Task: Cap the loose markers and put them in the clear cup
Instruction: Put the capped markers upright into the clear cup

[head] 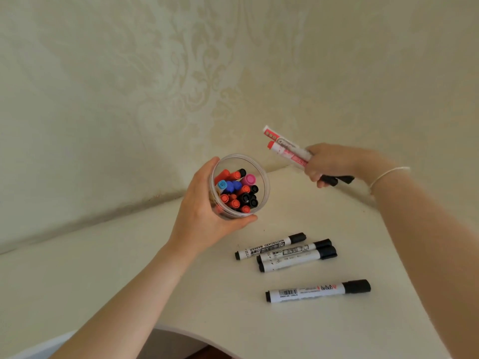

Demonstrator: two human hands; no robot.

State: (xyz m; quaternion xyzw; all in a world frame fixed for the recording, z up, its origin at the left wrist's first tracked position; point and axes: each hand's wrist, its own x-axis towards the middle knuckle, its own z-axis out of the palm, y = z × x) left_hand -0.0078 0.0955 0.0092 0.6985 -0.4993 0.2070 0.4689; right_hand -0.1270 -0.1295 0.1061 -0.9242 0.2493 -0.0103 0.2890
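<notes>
The left hand [204,216] curls round the cup [239,186] from its left side, thumb up at the far rim and fingers wrapped under the near wall, holding it tilted so the mouth faces the camera, just above the table [129,275]. The cup is clear, round and smooth-walled, a plain plastic cylinder. Inside stand many capped markers [237,191] packed close: mostly red and black caps, two blue, one light blue, one pink.

On the table below and right of the cup lie four loose markers, all white-barrelled with black caps at the right end and black butts at the left. The top marker [270,246] reads "WHITEBOARD MARKER" in black print. Just beside it, a pair [296,255] lies touching side by side, with small print too fine to read. Well apart, nearer the camera, the last marker [317,290] carries a barcode and a red-and-black logo that cannot be made out.

The right hand [328,163] is closed in a fist round a bundle [287,149] of markers held above the table's far edge: two white barrels with red ends and red print point up-left toward the cup, and black caps stick out below the fingers. A thin white band [388,174] circles the wrist.

The table is smooth, off-white, with a curved front edge. Behind it, the wall [181,73] has pale cream paper with a raised damask pattern.
</notes>
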